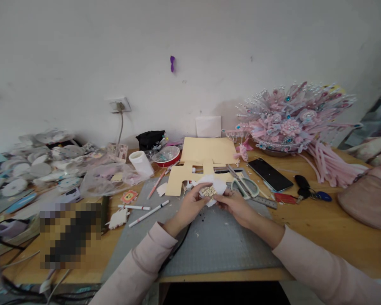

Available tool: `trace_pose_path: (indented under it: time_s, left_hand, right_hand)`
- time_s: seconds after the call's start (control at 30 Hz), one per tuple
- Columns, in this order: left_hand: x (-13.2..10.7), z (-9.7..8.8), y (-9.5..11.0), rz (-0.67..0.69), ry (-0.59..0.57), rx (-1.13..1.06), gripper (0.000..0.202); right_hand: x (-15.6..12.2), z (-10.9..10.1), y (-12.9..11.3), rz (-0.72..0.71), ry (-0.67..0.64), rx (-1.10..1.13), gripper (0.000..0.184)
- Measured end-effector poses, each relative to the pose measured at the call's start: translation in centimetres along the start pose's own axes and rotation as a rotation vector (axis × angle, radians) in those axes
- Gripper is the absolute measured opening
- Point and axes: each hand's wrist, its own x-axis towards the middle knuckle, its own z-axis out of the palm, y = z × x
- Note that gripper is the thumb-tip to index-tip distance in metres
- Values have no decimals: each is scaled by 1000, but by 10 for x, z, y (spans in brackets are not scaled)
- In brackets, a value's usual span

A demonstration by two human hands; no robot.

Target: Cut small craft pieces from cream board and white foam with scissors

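Note:
Over the grey cutting mat [222, 250] both hands hold a small white paper piece [220, 186] with a brown-and-cream patterned patch [208, 192] on it. My left hand [190, 205] grips its left edge, fingers behind and thumb along the side. My right hand [236, 205] pinches the lower right edge, thumb on the patterned side. The fingers behind the paper are partly hidden. Just beyond lie cut pieces of pale yellow card [176, 180]. Scissors with pale green-and-white handles [246, 186] rest close to my right hand, beside a metal ruler [265, 201].
White pens [149, 213] and a scalloped white cutout [119, 218] lie left. Behind stand a white roll [141, 164] and a red-rimmed bowl [167, 156]. To the right are a phone [269, 174], keys [301, 186] and a pink beaded headdress [288, 123]. Clutter [41, 165] fills the far left.

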Motion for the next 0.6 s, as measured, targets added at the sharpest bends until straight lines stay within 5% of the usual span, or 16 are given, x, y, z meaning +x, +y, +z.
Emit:
trace_pose_path:
  time_s: [0.6]
  left_hand:
    - [1,0,3,-2,54,37,40]
  right_hand:
    - [3,-2,1,-40,-54,-77,33]
